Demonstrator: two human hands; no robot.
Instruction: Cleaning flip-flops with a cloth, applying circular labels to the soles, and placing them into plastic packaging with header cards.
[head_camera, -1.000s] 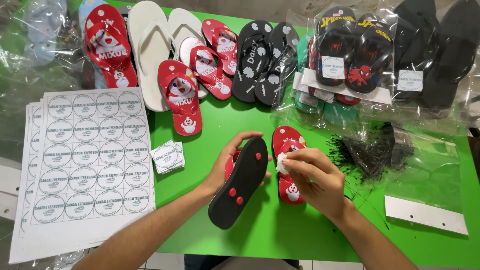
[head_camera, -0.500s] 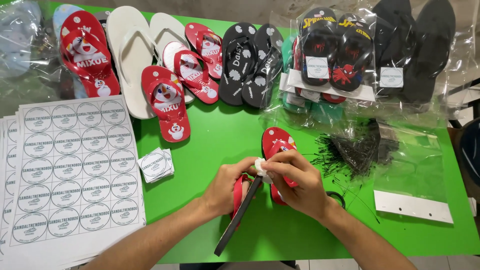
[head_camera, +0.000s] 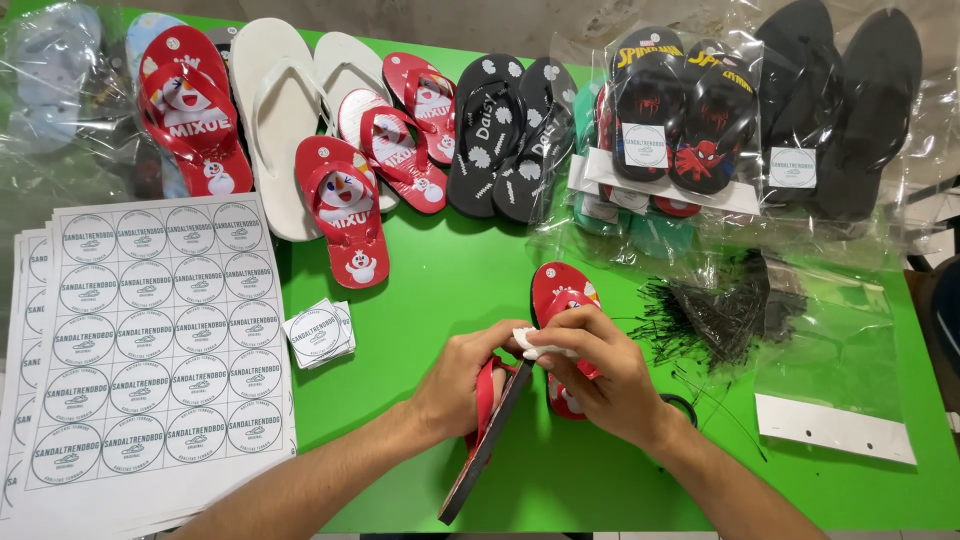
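Observation:
My left hand grips a small red sandal with a black sole, held on edge above the green table. My right hand pinches a small white piece at the sandal's top edge, touching the left hand's fingers. The matching red sandal lies flat on the table just behind and under my right hand, partly hidden by it.
A stack of round-sticker sheets lies at the left, with loose cut stickers beside it. Red, white and black sandals line the back edge, some in clear bags. A pile of thin black ties and an empty clear bag lie at the right.
The black-soled sandal has been turned from sole-up to standing on edge. My right hand has moved off the lying red sandal and onto the held one with the white piece.

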